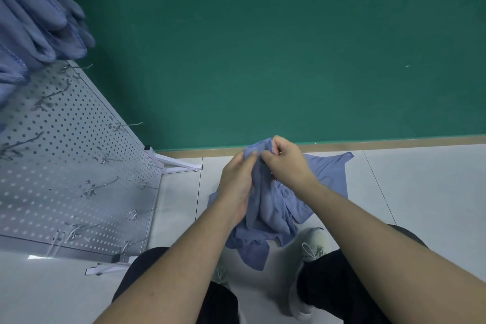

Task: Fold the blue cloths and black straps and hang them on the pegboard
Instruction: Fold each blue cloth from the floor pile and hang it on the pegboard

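Both forearms reach in from the bottom of the frame. At centre, the left hand (236, 181) and right hand (285, 160) pinch the top of one blue cloth (265, 208), which hangs bunched. A second cloth (331, 173) lies on the floor (420, 192) behind. Several more hang upper left on the pegboard (79, 152).

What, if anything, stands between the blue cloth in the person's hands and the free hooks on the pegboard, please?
Nothing visible does. Both the left hand and right hand grip the blue cloth above the floor, and the space leftward to the pegboard looks open. Several hooks are bare; hung cloths fill the upper ones.
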{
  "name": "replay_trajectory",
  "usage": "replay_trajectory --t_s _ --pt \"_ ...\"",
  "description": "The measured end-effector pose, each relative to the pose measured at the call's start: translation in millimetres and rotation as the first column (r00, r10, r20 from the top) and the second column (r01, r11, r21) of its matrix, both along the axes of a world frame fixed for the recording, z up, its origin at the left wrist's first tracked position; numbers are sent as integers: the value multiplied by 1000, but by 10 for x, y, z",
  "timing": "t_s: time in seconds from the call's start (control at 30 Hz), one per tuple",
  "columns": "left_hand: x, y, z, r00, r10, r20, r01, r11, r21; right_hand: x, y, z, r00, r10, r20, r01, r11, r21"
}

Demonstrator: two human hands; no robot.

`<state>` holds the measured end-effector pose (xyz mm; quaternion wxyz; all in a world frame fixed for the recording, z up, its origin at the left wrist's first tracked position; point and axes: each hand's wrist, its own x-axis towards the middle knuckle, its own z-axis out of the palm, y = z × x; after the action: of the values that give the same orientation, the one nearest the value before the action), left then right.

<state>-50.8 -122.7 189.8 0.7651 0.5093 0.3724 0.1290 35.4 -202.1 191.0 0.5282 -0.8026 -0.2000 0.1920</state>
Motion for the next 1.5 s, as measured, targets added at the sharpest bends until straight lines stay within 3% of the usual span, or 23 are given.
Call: replay_trajectory --t_s 0.17,0.37,0.47,0.6,0.73,0.93,1.1,1.27,1.4,1.5 --pt "4 17 22 998 66 -19 -68 989 -130 -41 -9 -72 997 63 49 -62 998 -13" --pt "-18 27 38 1000 8 5 -8 998 -59 -138 -6 21 932 245 267 -190 958 -214" --pt "-29 36 50 999 -27 18 27 999 -33 -156 14 35 903 317 291 -242 934 -264" --pt "-42 104 76 999 23 33 -21 997 -78 -120 14 -43 961 266 79 -264 964 -36" --pt "-52 122 79 998 -24 65 32 991 -133 -79 1 -62 987 154 -46 -144 972 184" --pt "-53 120 99 992 -83 90 92 991 -101 -28 -26 -40 993 120 -19 -113 972 207" --pt "-61 86 109 996 -78 40 80 995 -53 -2 -16 -84 985 149 92 -159 982 104" --pt "-51 79 124 996 -91 -4 91 996 13 12 -16 -79 975 92 203 -98 995 17" --pt "-72 72 123 974 -227 -30 228 953 201 62 -53 -38 975 90 204 -74 994 -85" --pt "-89 75 95 972 -232 -22 229 934 273 70 -88 10 953 99 286 -48 982 -181"
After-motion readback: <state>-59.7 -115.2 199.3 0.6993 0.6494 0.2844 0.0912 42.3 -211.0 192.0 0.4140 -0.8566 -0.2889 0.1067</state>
